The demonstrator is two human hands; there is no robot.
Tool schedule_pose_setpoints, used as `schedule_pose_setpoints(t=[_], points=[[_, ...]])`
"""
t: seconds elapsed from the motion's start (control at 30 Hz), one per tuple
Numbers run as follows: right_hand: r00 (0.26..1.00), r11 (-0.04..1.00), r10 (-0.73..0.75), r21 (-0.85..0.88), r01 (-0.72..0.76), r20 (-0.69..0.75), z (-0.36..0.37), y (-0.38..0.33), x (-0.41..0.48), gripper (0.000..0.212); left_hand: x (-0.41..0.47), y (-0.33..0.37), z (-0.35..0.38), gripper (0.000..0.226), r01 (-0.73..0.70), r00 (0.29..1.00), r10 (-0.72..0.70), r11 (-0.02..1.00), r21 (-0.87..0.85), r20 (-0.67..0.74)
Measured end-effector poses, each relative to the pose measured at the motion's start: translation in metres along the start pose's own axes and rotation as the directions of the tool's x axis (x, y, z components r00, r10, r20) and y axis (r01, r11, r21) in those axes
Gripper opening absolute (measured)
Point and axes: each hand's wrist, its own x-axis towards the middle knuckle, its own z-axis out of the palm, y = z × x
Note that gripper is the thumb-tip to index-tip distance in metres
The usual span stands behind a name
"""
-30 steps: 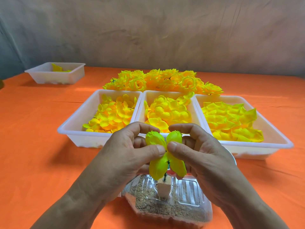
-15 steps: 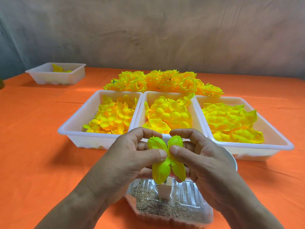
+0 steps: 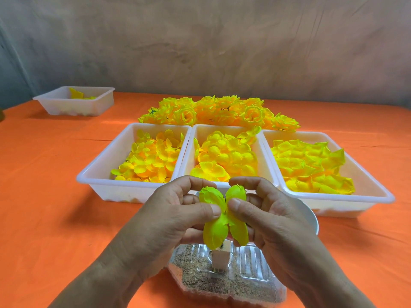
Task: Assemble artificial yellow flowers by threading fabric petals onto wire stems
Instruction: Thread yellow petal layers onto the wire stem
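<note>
Over the last second the left hand [image 3: 178, 218] and right hand [image 3: 273, 218] have sunk a little, carrying the pinched petal [image 3: 214, 232] down with them. Its lower lobes, which hung just clear of the white block [image 3: 219, 257] before, now overlap the block's top edge. The dark stem [image 3: 221, 247] showing between them has shrunk to a sliver.

Craft workshop: petal-filled trays [image 3: 124, 193] on an orange-covered table [image 3: 44, 174].
</note>
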Motion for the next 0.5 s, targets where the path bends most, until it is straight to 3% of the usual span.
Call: schedule_pose_setpoints(t=[0.5], points=[[0.999, 0.998, -0.046, -0.034, 0.045, -0.021, 0.0023, -0.0014, 0.002, 0.048, 0.0028, -0.0025, -0.0015, 0.047, 0.052, 0.999, -0.051, 0.998, -0.024, 0.018]])
